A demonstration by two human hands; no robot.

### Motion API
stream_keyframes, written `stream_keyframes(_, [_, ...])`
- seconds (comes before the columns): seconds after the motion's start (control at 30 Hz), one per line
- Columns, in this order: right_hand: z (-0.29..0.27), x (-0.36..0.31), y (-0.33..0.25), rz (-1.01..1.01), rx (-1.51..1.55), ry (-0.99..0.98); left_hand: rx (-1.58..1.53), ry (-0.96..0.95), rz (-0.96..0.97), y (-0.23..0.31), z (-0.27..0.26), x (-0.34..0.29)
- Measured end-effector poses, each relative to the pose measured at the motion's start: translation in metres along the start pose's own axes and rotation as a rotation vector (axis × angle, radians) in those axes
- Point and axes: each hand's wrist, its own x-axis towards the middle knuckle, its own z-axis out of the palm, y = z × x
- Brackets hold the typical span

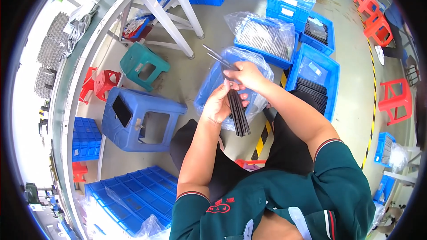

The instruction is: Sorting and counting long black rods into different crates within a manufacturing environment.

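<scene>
In front of my lap, my left hand (217, 101) is closed round a bundle of slim black rods (239, 118), whose ends hang down toward my knees. My right hand (248, 75) meets it at the bundle's top and pinches a few more dark rods (218, 57) that stick out up and to the left, slightly blurred. Both hands are over a blue bin lined with clear plastic (205, 86); hands and rods hide much of its inside.
A blue bin of dark strips (336, 75) stands at my right; a bin of pale rods (267, 38) is beyond. Left are a blue stool (155, 100) bearing a phone (121, 110), a green stool (133, 60) and a long workbench (66, 106). Stacked blue crates (133, 195) sit lower left.
</scene>
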Motion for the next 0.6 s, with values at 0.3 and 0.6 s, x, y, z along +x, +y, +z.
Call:
stream_keyframes(0.3, [-0.001,-0.007,-0.009,-0.083,-0.006,-0.002,-0.085,0.126,0.221,0.016,-0.013,-0.003])
stream_keyframes(0.6, [-0.004,-0.05,-0.025,0.124,0.272,-0.278,-0.169,0.42,0.451,0.034,-0.024,-0.002])
